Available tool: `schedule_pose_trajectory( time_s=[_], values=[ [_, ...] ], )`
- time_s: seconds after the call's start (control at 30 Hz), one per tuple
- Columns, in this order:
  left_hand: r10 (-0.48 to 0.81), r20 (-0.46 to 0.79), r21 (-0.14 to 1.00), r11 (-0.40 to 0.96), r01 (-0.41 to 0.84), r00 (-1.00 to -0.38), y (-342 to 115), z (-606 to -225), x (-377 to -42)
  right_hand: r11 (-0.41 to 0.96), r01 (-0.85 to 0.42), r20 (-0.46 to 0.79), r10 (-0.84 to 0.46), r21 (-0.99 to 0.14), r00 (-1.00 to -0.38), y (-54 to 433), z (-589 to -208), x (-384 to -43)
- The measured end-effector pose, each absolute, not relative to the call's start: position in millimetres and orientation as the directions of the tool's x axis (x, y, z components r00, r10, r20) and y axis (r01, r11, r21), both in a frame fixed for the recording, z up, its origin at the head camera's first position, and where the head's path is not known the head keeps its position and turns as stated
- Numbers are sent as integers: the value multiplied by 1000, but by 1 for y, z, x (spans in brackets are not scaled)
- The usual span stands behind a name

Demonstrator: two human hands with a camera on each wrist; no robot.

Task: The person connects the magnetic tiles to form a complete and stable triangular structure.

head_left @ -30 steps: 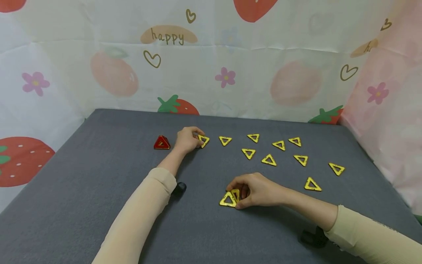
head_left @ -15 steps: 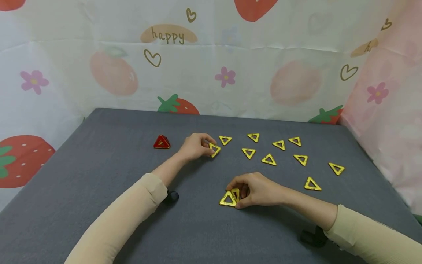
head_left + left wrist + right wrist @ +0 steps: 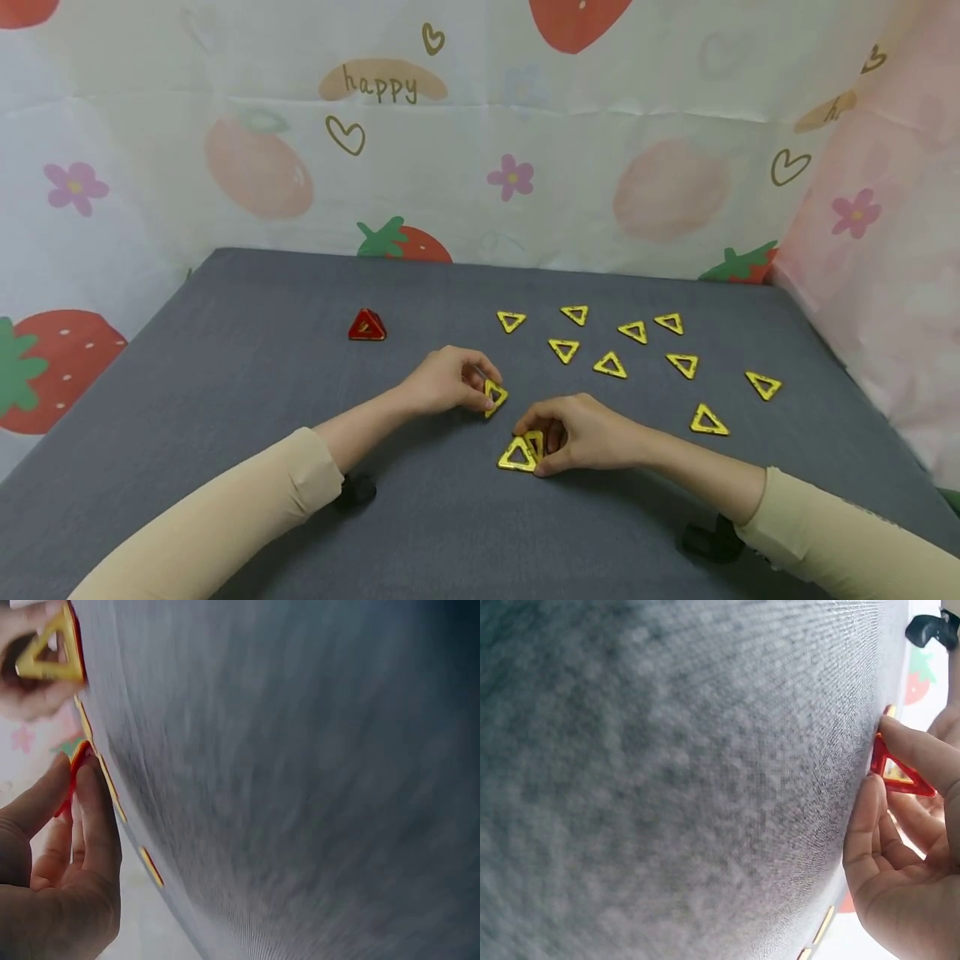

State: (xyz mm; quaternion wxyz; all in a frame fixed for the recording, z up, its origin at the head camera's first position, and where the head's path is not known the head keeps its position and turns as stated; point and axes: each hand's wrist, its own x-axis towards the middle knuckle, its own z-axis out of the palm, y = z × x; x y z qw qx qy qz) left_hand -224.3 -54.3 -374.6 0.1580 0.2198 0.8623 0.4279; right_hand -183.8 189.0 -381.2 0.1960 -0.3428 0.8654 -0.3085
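Note:
My left hand [image 3: 450, 382] pinches a triangular magnetic tile [image 3: 501, 392] between thumb and fingers, held tilted just left of and beyond my right hand [image 3: 591, 432]. Yellow on one face, that tile shows its red edge [image 3: 74, 774] in the left wrist view. With thumb and fingertips, my right hand grips a pair of yellow triangular tiles [image 3: 517, 467], raised from the cloth and meeting at an angle. From the right wrist view a red side [image 3: 919, 787] of this pair appears, its window showing yellow behind.
A small red pyramid [image 3: 367, 326] of triangular tiles stands at the back left. Several loose yellow triangles, such as one nearby [image 3: 711, 430], lie flat across the back and right of the grey cloth-covered table [image 3: 225, 417]. A printed curtain [image 3: 465, 125] hangs behind.
My left hand has carried its triangular tile from the back of the table towards me and rightward, closer to my right hand. My right hand keeps its place and its grip.

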Motion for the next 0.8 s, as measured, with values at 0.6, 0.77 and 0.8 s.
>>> schedule_pose_trajectory(
  time_s=[0.6, 0.77, 0.8],
  values=[
    [542, -137, 839, 509, 194, -829, -51, -386, -190, 584, -477, -129, -711, -657, -692, 187, -380, -182],
    [546, -132, 838, 508, 202, -827, -49, -385, -188, 580, -477, -128, -713, -660, -689, 187, -380, -182],
    [551, -125, 836, 506, 211, -825, -49, -386, -188, 579, -478, -128, -714, -661, -688, 187, -380, -182]
  ],
)
